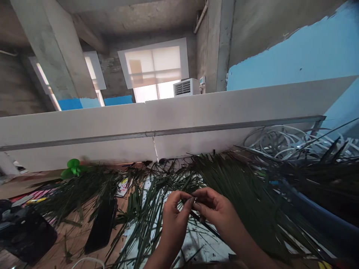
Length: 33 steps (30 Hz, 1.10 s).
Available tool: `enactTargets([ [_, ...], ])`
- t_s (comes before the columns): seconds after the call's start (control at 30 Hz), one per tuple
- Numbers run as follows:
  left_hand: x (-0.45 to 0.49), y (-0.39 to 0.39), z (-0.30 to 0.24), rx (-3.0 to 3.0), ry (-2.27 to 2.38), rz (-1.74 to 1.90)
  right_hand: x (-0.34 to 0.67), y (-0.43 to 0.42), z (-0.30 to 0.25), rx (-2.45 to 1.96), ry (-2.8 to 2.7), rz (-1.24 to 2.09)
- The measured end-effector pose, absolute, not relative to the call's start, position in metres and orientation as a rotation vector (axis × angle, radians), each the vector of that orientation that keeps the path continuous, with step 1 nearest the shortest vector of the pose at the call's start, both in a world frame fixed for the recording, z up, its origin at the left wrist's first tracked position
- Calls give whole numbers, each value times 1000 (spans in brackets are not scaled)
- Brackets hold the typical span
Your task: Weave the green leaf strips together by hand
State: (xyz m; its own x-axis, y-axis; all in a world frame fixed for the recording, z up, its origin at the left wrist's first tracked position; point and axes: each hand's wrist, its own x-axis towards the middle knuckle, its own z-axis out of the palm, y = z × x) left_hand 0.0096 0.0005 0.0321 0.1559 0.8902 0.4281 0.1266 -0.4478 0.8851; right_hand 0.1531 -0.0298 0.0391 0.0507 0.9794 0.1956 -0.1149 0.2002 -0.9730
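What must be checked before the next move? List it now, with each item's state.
1. Hands together: left hand and right hand meet: ok.
2. Hold: their fingers close on a narrow dark strip: ok.
3. Firmness of that hold: cannot tell.
4. Green leaf strips around the hands: loose and crossing: not ok.
5. Black phone: lies apart from the hands: ok.
6. Coiled white strips: lie behind the leaves, apart from the hands: ok.
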Motion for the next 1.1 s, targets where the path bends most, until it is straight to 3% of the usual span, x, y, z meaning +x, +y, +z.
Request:
enactTargets([
  [0.33, 15, 3, 22, 1604, 941, 1303, 154, -35, 39, -1233, -1387, 598],
  [0.53, 18, 5, 22, 1534, 879, 1278, 158, -31, 38, -1257, -1431, 491],
  [1.1, 18, 13, 24, 1223, 737, 1197, 165, -31, 36, -1210, -1202, 642],
])
